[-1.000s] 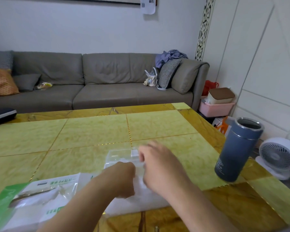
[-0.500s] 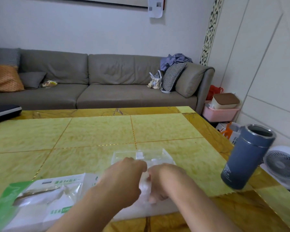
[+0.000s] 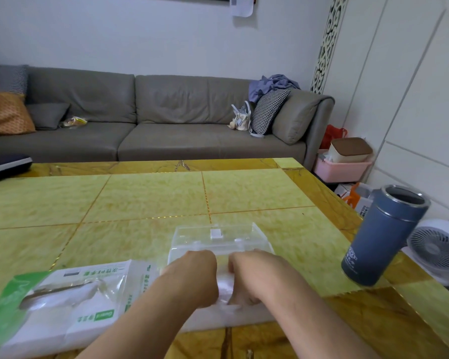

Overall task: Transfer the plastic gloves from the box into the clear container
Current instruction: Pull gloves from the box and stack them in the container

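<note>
Both hands (image 3: 219, 277) lowered, fisted over gloves (image 3: 224, 286)

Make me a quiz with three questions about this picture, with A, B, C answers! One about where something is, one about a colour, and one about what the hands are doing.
1. Where does the flask stand?
A. on the sofa
B. on the table, to the right of the clear container
C. inside the clear container

2. What colour is the print on the glove packet?
A. green
B. red
C. purple

3. What are the two hands doing?
A. resting flat on the table
B. holding the flask
C. curled side by side on the white gloves at the clear container

Answers:
1 B: the flask stands near the right edge of the table, apart from the clear container.
2 A: the packet is white with green print.
3 C: the left hand and right hand have curled fingers on the white gloves.
</note>
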Motion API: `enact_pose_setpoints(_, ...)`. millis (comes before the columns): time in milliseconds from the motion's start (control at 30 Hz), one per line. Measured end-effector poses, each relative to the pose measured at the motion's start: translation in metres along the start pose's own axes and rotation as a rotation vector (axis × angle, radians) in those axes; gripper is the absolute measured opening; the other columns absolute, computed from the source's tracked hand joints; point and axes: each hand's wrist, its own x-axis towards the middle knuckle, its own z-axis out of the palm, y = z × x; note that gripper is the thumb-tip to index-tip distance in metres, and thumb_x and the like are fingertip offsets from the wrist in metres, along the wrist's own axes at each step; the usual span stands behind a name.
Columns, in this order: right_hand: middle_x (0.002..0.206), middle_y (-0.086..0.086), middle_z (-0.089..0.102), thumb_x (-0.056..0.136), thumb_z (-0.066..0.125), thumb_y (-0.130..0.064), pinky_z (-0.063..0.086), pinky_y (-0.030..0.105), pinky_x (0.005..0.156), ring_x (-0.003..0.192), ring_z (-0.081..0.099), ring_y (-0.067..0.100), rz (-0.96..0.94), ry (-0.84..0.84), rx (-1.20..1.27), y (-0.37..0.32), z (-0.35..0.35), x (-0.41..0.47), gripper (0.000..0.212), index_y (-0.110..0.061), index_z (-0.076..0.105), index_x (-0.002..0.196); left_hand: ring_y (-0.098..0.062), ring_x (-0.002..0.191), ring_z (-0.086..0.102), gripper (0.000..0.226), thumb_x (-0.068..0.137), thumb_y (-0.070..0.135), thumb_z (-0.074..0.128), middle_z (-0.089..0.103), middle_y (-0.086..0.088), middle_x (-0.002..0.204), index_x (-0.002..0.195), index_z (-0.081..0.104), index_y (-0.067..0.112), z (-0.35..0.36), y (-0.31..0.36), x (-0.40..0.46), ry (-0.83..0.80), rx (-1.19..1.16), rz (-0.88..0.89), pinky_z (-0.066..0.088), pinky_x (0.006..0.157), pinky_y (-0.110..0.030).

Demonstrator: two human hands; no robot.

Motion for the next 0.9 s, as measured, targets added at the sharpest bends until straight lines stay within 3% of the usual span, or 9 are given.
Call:
enact_pose_setpoints(67, 0.074, 0.003, 0.057, 0.083, 0.085, -0.029, 0.039, 0.029, 0.050, 0.059, 0.053, 0.019, 0.013, -0.005, -0.006, -0.001, -0.001, 0.000, 0.031, -0.011, 0.063, 0.093, -0.010, 0.059, 0.044, 0.030, 0.092, 0.016, 0.067, 0.048, 0.005, 0.078, 0.077, 0.042, 0.020, -0.001, 0.003, 0.004, -0.042, -0.019, -0.020, 0.032, 0.049, -0.023)
enact_pose_setpoints(167, 0.070, 0.005, 0.054, 0.088, 0.082, -0.026, 0.039, 0.031, 0.049, 0.055, 0.049, 0.018, 0.025, -0.049, -0.013, -0.003, -0.004, -0.001, 0.037, -0.011, 0.052, 0.073, -0.011, 0.058, 0.042, 0.023, 0.096, 0.014, 0.062, 0.048, 0.001, 0.087, 0.080, 0.046, 0.016, 0.000, 0.008, 0.008, -0.123, -0.008, -0.016, 0.036, 0.054, -0.023)
enact_pose_setpoints(300, 0.072, 0.004, 0.053, 0.090, 0.073, -0.019, 0.039, 0.028, 0.050, 0.056, 0.049, 0.018, 0.017, -0.043, -0.011, -0.003, -0.002, -0.004, 0.027, -0.011, 0.053, 0.074, -0.010, 0.058, 0.037, 0.009, 0.101, 0.015, 0.056, 0.041, -0.004, 0.094, 0.107, 0.057, 0.009, -0.001, 0.008, 0.008, -0.146, -0.040, 0.020, 0.040, 0.068, -0.025)
enact_pose_setpoints(433, 0.070, 0.002, 0.054, 0.094, 0.068, -0.025, 0.038, 0.027, 0.051, 0.055, 0.048, 0.018, 0.022, 0.035, 0.045, -0.003, 0.005, -0.006, 0.021, -0.014, 0.059, 0.078, -0.010, 0.062, 0.038, 0.018, 0.098, 0.002, 0.045, 0.040, 0.001, 0.081, 0.082, 0.046, 0.012, -0.003, 0.000, -0.002, -0.103, -0.155, 0.032, 0.032, 0.052, -0.020)
enact_pose_setpoints(533, 0.076, 0.002, 0.058, 0.099, 0.063, -0.032, 0.042, 0.030, 0.057, 0.066, 0.057, 0.020, 0.032, 0.138, 0.105, -0.001, 0.007, -0.014, 0.025, -0.016, 0.059, 0.079, -0.008, 0.063, 0.040, 0.030, 0.099, 0.001, 0.039, 0.042, 0.002, 0.081, 0.128, 0.048, 0.001, -0.003, -0.004, -0.012, -0.027, -0.175, 0.082, 0.032, 0.052, -0.019)
enact_pose_setpoints(600, 0.087, 0.001, 0.063, 0.103, 0.059, -0.034, 0.049, 0.032, 0.067, 0.080, 0.064, 0.022, 0.025, 0.192, 0.095, 0.003, 0.007, -0.025, 0.021, -0.017, 0.062, 0.090, -0.009, 0.063, 0.044, 0.039, 0.099, 0.002, 0.040, 0.046, 0.002, 0.082, 0.138, 0.041, 0.002, -0.005, -0.006, -0.022, 0.026, -0.159, 0.125, 0.033, 0.051, -0.021)
enact_pose_setpoints(700, 0.113, -0.001, 0.066, 0.104, 0.058, -0.036, 0.056, 0.036, 0.083, 0.098, 0.067, 0.024, 0.008, 0.325, 0.083, 0.006, 0.007, -0.041, 0.019, -0.022, 0.063, 0.116, -0.014, 0.078, 0.058, 0.032, 0.098, 0.006, 0.049, 0.056, 0.002, 0.100, 0.129, 0.049, 0.014, -0.011, -0.014, -0.042, 0.181, -0.192, 0.176, 0.048, 0.058, -0.026)
enact_pose_setpoints(800, 0.104, -0.003, 0.067, 0.100, 0.054, -0.033, 0.059, 0.038, 0.081, 0.093, 0.068, 0.025, 0.020, 0.485, 0.076, -0.002, 0.005, -0.051, 0.012, -0.029, 0.065, 0.103, -0.022, 0.103, 0.062, 0.033, 0.099, 0.012, 0.053, 0.058, 0.001, 0.121, 0.131, 0.052, 0.022, -0.011, -0.034, -0.057, 0.352, -0.284, 0.260, 0.058, 0.082, -0.041)
enact_pose_setpoints(900, 0.079, -0.004, 0.066, 0.097, 0.049, -0.023, 0.055, 0.034, 0.063, 0.072, 0.065, 0.024, 0.053, 0.652, 0.110, -0.011, 0.002, -0.051, 0.021, -0.024, 0.064, 0.082, -0.018, 0.101, 0.062, 0.034, 0.101, 0.020, 0.050, 0.058, 0.006, 0.118, 0.133, 0.051, 0.031, -0.009, -0.060, -0.068, 0.494, -0.438, 0.291, 0.057, 0.083, -0.043)
